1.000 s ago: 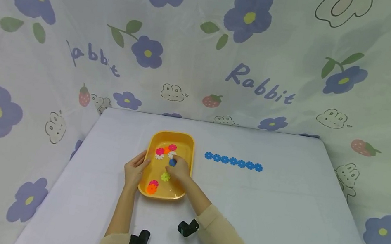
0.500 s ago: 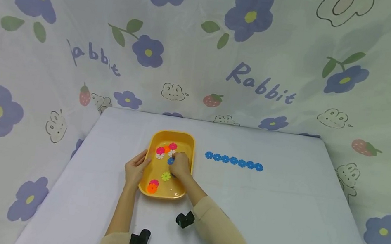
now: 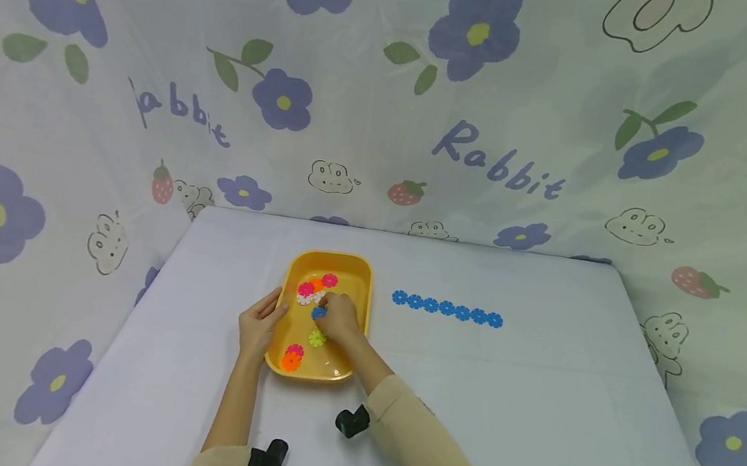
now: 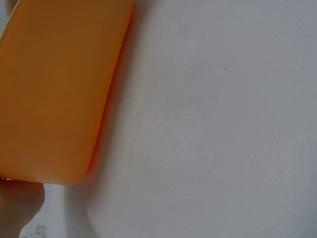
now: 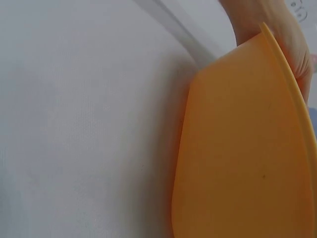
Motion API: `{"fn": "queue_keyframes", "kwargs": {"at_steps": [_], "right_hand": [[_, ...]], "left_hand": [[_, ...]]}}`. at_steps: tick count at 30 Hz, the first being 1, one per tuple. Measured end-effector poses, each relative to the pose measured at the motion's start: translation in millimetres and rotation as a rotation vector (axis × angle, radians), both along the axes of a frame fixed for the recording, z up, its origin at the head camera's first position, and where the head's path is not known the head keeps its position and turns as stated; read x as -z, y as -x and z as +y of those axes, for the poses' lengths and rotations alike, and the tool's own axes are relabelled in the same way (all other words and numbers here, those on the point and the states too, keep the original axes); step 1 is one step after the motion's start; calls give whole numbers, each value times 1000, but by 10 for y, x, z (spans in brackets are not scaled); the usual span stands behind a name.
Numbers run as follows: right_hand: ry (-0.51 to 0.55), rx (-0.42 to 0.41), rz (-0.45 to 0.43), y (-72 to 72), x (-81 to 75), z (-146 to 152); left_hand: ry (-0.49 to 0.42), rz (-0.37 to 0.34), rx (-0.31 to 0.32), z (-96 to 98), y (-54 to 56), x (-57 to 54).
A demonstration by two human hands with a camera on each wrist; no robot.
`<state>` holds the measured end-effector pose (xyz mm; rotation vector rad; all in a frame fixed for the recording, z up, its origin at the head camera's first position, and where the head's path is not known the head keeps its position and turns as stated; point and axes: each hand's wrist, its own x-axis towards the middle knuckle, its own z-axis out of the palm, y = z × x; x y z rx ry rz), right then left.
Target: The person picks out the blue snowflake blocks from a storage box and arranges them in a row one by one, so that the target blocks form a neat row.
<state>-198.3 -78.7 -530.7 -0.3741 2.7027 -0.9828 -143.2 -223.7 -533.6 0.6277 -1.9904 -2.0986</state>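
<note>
My left hand (image 3: 258, 326) grips the left side of a yellow tray (image 3: 311, 370), its thumb over the rim. Inside the tray, my right hand (image 3: 341, 320) pinches a blue snowflake disc (image 3: 318, 313) between thumb and index finger, low over the tray floor. A white disc (image 3: 304, 299) and pink disc (image 3: 306, 289) lie just beyond the fingers. A yellow-green disc (image 3: 317, 339) lies below them, and an orange disc (image 3: 291, 361) sits in the near left corner. Only the tray's outer wall (image 4: 54, 99) and part of the hand show in the left wrist view.
Right of the tray, a row of several linked blue discs (image 3: 446, 308) lies on the white tabletop (image 3: 534, 415). A patterned curtain (image 3: 391, 108) surrounds the table's back and sides. Black wrist cameras (image 3: 354, 421) stick out from both sleeves.
My right hand has shifted slightly within the tray, and the blue disc at its fingertips has moved a little left. The left hand stays on the tray's side.
</note>
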Motion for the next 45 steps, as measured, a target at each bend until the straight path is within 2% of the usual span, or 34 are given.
{"fn": "queue_keyframes", "kwargs": {"at_steps": [3, 6, 11, 16, 18, 21, 24, 27, 30, 33, 37, 45], "right_hand": [[48, -24, -12, -5, 3, 7], [158, -25, -57, 1, 10, 22], [392, -16, -152, 18, 18, 54], [663, -27, -312, 29, -16, 103], [737, -17, -364, 34, -34, 124], [722, -12, -351, 29, -67, 152], [635, -13, -300, 21, -85, 167], [561, -35, -252, 13, -74, 164], [530, -82, -199, -6, -69, 154], [520, -101, -148, -39, -80, 157], [548, -74, -81, -78, -94, 185], [589, -59, -14, -82, -230, 389]], "left_hand": [[1, -1, 9, -1, 3, -4], [-1, -1, 19, 0, 8, 6], [-8, 4, 11, 9, 11, 21], [9, 14, 6, 13, 14, 27], [12, 18, 9, 14, 13, 27], [5, 20, 11, 14, 15, 25], [-5, 20, 13, 16, 21, 32], [-2, 22, 13, 17, 26, 39], [4, 23, 17, 16, 24, 42], [3, 22, 22, 12, 14, 45], [1, 16, 27, 8, 4, 50], [12, 2, 0, -3, 2, 28]]}}
